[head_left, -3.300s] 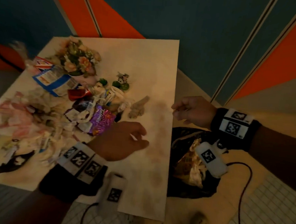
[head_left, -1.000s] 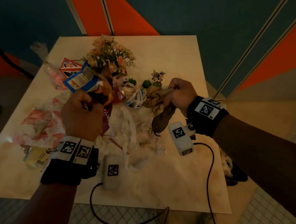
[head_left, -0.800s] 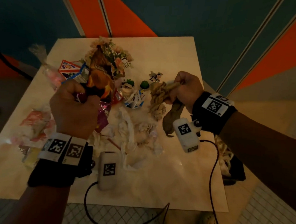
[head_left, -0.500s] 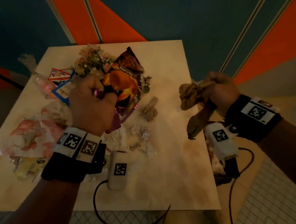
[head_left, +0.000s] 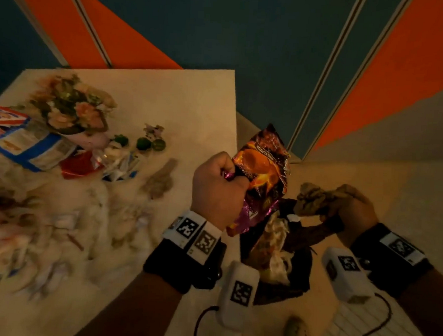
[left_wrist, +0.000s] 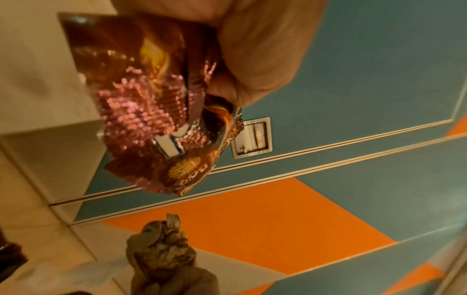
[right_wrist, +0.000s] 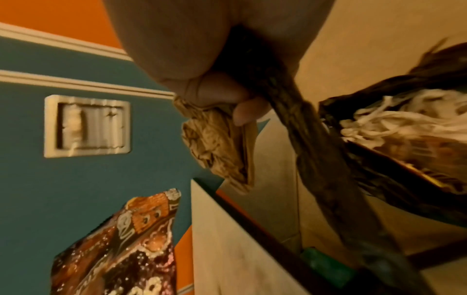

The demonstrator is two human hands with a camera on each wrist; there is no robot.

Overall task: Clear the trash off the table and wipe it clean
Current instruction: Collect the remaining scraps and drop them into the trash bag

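My left hand (head_left: pixel 218 190) grips a shiny orange-brown snack bag (head_left: pixel 264 170) and a purple wrapper just past the table's right edge. The left wrist view shows that bag (left_wrist: pixel 161 99) bunched in the fist. My right hand (head_left: pixel 354 213) grips a crumpled brown paper (head_left: pixel 313 201), and a dark brown strip (head_left: pixel 306 236) hangs from the same fist. Both show in the right wrist view, the paper (right_wrist: pixel 215 143) and the strip (right_wrist: pixel 303 139). A black trash bag (head_left: pixel 299 282) lies open on the floor below both hands, with tissue inside (right_wrist: pixel 404 129).
The pale table (head_left: pixel 180 101) carries a heap of white tissues (head_left: pixel 96 225), a blue-white packet (head_left: pixel 29 145), a red wrapper (head_left: pixel 79 165), a flower bunch (head_left: pixel 72 106), small green figurines (head_left: pixel 142 143) and another brown paper wad (head_left: pixel 160 180). Teal and orange wall panels stand behind.
Both hands have swung right from above the table's trash pile to over the black bag beside the table, carrying the snack wrappers and the brown paper with its dark strip.
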